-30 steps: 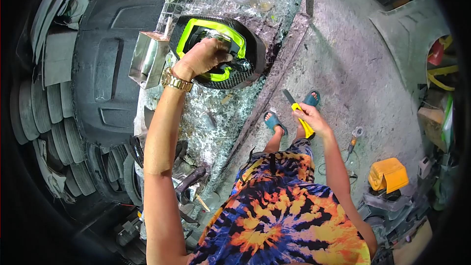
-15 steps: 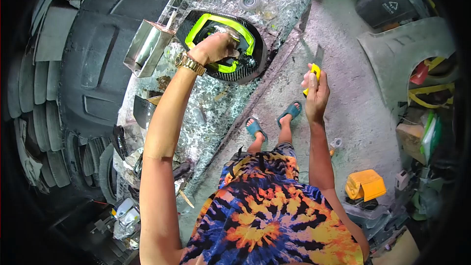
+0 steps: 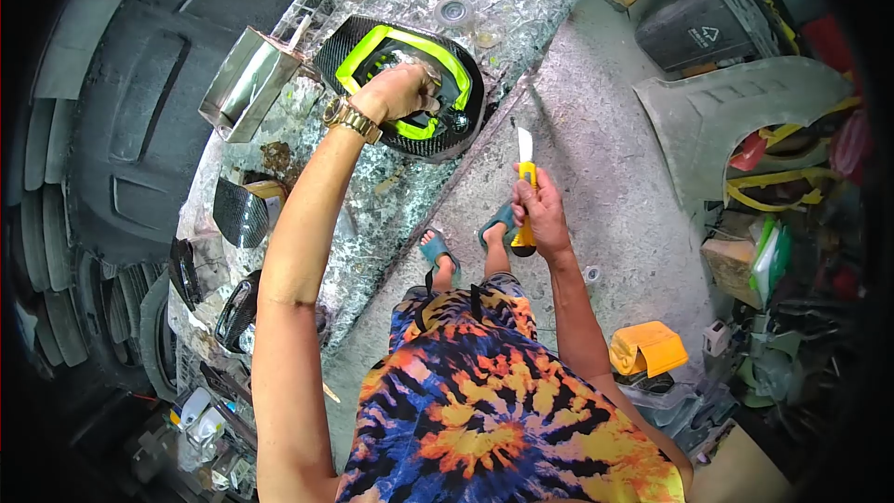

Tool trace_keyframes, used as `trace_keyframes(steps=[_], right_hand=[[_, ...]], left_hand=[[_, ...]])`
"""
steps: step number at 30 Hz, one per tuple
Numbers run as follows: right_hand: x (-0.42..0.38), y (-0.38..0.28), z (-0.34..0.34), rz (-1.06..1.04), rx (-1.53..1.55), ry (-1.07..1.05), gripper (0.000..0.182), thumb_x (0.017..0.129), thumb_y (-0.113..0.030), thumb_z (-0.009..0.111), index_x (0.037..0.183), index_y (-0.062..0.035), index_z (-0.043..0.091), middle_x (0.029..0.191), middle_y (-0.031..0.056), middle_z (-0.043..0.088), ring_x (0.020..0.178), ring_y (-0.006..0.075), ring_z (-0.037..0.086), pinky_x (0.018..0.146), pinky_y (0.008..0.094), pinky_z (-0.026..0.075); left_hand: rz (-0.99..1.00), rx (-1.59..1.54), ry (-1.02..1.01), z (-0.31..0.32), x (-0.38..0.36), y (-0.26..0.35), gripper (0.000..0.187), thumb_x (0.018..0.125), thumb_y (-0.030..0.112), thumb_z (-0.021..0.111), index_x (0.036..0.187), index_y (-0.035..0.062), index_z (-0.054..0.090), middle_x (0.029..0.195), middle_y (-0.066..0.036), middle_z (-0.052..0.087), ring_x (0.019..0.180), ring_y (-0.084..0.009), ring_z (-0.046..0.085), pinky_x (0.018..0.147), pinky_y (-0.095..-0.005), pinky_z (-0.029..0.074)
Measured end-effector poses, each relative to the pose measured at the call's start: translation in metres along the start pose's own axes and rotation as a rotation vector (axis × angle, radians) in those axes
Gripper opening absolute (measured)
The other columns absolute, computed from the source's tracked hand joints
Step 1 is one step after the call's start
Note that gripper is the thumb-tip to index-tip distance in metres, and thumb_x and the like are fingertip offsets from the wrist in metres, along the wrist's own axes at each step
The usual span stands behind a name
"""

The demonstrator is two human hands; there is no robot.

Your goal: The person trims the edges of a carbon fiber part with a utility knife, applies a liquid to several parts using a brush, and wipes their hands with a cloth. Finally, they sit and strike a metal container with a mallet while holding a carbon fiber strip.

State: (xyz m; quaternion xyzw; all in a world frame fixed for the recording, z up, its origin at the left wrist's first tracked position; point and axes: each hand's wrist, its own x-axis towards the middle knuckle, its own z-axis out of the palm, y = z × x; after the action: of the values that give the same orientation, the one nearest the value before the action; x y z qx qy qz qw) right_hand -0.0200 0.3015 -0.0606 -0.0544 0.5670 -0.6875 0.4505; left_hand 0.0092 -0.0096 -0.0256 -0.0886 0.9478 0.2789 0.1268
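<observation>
On the paint-spattered bench lies a carbon-fibre part (image 3: 461, 144), roughly oval, with a bright yellow-green inner frame (image 3: 452, 61). My left hand (image 3: 402, 93), a gold watch on its wrist, reaches into the frame. Its fingers are closed on the part's inner portion, and the fingertips are partly hidden. Beyond the bench edge, above the floor, my right hand (image 3: 548, 216) is wrapped around a yellow utility knife (image 3: 528, 175). The knife's blade is out and points up and away from me, apart from the carbon-fibre part.
An open metal box (image 3: 250, 84) stands left of the part. A small wheel-like disc (image 3: 453, 10) lies behind it. Curved carbon-fibre pieces (image 3: 240, 214) rest on the near bench (image 3: 372, 214). To the right are a grey fender (image 3: 694, 121), a dark bin (image 3: 689, 33) and a yellow case (image 3: 647, 347).
My right hand has moved left and closer to me with the knife, whose blade now shows its broad side. My left hand remains in the part. The whole view has shifted slightly.
</observation>
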Motion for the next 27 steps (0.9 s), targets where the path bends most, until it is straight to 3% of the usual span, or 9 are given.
trace_keyframes(steps=[6, 10, 11, 14, 15, 19, 21, 24, 27], right_hand=[[0.006, -0.028, 0.044, -0.144, -0.304, -0.023, 0.044, 0.094, -0.013, 0.047, 0.135, -0.0060, 0.033, 0.081, 0.0030, 0.048, 0.056, 0.0073, 0.049, 0.045, 0.0234, 0.043], [0.017, -0.050, 0.061, -0.075, -0.535, 0.030, 0.022, 0.095, -0.016, 0.043, 0.114, -0.0060, 0.045, 0.067, -0.0009, 0.046, 0.047, 0.0066, 0.046, 0.043, 0.0241, 0.041], [0.019, -0.052, 0.067, -0.122, -0.617, 0.056, 0.016, 0.095, -0.019, 0.042, 0.101, -0.0041, 0.047, 0.059, -0.0005, 0.045, 0.044, 0.0078, 0.045, 0.040, 0.0258, 0.040], [0.027, -0.045, 0.074, -0.133, -0.775, 0.099, 0.017, 0.095, -0.020, 0.043, 0.097, -0.0035, 0.047, 0.057, 0.0019, 0.047, 0.044, 0.0092, 0.047, 0.039, 0.0262, 0.040], [0.026, -0.051, 0.081, -0.106, -0.825, 0.102, 0.020, 0.095, -0.023, 0.041, 0.094, -0.0027, 0.042, 0.060, 0.0163, 0.055, 0.046, 0.0279, 0.058, 0.044, 0.0409, 0.044], [0.027, -0.052, 0.092, -0.105, -0.827, 0.119, 0.020, 0.095, -0.023, 0.042, 0.093, -0.0026, 0.042, 0.059, 0.0174, 0.055, 0.044, 0.0287, 0.057, 0.045, 0.0412, 0.043], [0.030, -0.047, 0.091, -0.089, -0.873, 0.118, 0.021, 0.095, -0.023, 0.043, 0.093, -0.0021, 0.044, 0.064, 0.0216, 0.057, 0.053, 0.0368, 0.058, 0.051, 0.0466, 0.043], [0.036, -0.035, 0.087, -0.207, -0.936, 0.144, 0.021, 0.094, -0.023, 0.044, 0.093, -0.0019, 0.045, 0.069, 0.0251, 0.058, 0.066, 0.0448, 0.057, 0.058, 0.0524, 0.041], [0.035, -0.037, 0.089, -0.156, -0.981, 0.147, 0.022, 0.094, -0.024, 0.044, 0.094, -0.0019, 0.046, 0.073, 0.0265, 0.059, 0.076, 0.0475, 0.055, 0.064, 0.0549, 0.041]], left_hand=[[0.015, 0.019, 0.014, 0.000, -0.001, 0.001, 0.023, 0.075, 0.024, 0.070, 0.075, 0.0029, 0.062, 0.069, -0.016, 0.059, 0.067, -0.0316, 0.058, 0.063, -0.0400, 0.044], [0.014, -0.011, 0.037, 0.003, -0.001, -0.001, 0.022, 0.075, 0.024, 0.070, 0.075, 0.0029, 0.062, 0.070, -0.017, 0.059, 0.069, -0.0325, 0.058, 0.064, -0.0404, 0.044], [0.014, 0.009, 0.051, 0.005, 0.000, -0.002, 0.022, 0.074, 0.023, 0.070, 0.075, 0.0027, 0.062, 0.071, -0.017, 0.060, 0.070, -0.0330, 0.059, 0.064, -0.0407, 0.044], [0.016, 0.021, 0.078, 0.008, 0.000, -0.002, 0.022, 0.074, 0.023, 0.070, 0.075, 0.0023, 0.062, 0.073, -0.018, 0.060, 0.072, -0.0339, 0.059, 0.065, -0.0413, 0.045], [0.008, 0.027, 0.089, 0.009, 0.000, -0.003, 0.022, 0.074, 0.022, 0.070, 0.075, 0.0020, 0.062, 0.074, -0.018, 0.061, 0.073, -0.0344, 0.060, 0.065, -0.0417, 0.045], [0.029, 0.014, 0.104, 0.007, 0.000, -0.002, 0.022, 0.074, 0.022, 0.070, 0.075, 0.0015, 0.062, 0.075, -0.019, 0.061, 0.074, -0.0348, 0.060, 0.066, -0.0419, 0.045], [-0.014, 0.046, -0.012, 0.002, 0.001, 0.000, 0.023, 0.074, 0.020, 0.067, 0.091, 0.0046, 0.064, 0.092, -0.021, 0.063, 0.089, -0.0358, 0.061, 0.076, -0.0425, 0.049], [-0.013, 0.050, -0.012, -0.001, -0.001, 0.003, 0.023, 0.074, 0.020, 0.067, 0.091, 0.0046, 0.065, 0.092, -0.021, 0.063, 0.090, -0.0355, 0.061, 0.076, -0.0423, 0.050], [-0.026, 0.056, -0.016, -0.001, -0.001, 0.004, 0.022, 0.074, 0.020, 0.068, 0.090, 0.0047, 0.065, 0.092, -0.020, 0.064, 0.089, -0.0350, 0.062, 0.076, -0.0419, 0.050]])
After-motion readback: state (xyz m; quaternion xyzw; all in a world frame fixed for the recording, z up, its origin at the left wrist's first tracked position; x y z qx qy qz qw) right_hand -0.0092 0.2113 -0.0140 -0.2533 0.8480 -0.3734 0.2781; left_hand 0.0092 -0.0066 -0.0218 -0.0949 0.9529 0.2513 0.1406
